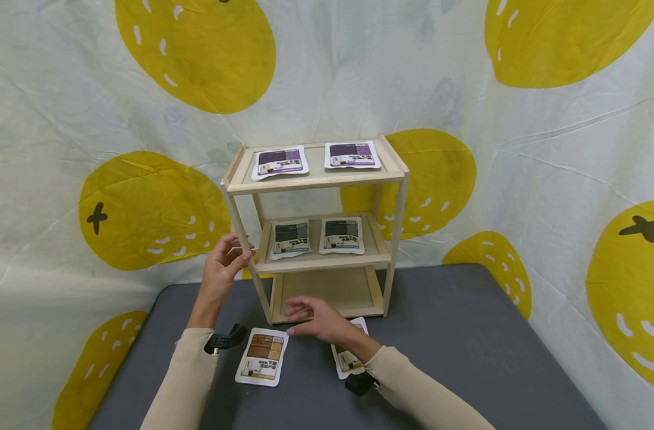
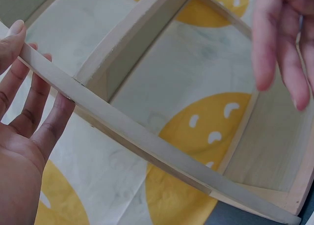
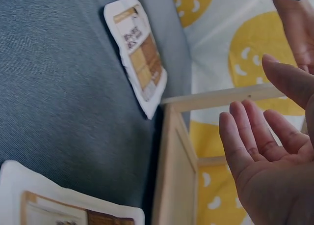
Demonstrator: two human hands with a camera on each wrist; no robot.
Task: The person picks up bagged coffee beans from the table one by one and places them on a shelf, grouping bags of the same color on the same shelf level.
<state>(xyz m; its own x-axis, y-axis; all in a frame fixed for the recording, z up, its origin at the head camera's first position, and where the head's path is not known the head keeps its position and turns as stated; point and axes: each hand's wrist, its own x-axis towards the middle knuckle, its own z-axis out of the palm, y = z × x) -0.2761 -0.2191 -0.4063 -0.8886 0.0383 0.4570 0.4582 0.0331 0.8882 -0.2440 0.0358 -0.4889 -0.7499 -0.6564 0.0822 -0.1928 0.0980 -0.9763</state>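
Note:
A three-tier wooden shelf (image 1: 327,289) stands on the dark grey surface. My left hand (image 1: 221,272) grips its left front post (image 2: 127,124), thumb on one side and fingers on the other. Low in front of the bottom tier hovers my right hand (image 1: 321,322), fingers relaxed and holding nothing. Nearest to it are two white pouches with brown labels: the left pouch (image 1: 262,357) lies flat and fully visible, while the right pouch (image 1: 345,360) is partly covered by my right wrist. The right wrist view shows the right palm (image 3: 274,171) with nothing in it.
Two purple-labelled pouches (image 1: 352,155) lie side by side on the top tier. The middle tier bears two dark-labelled pouches (image 1: 341,235). Behind the shelf hangs a white cloth (image 1: 316,71) with large yellow fruit prints. The grey surface (image 1: 456,340) extends to the right.

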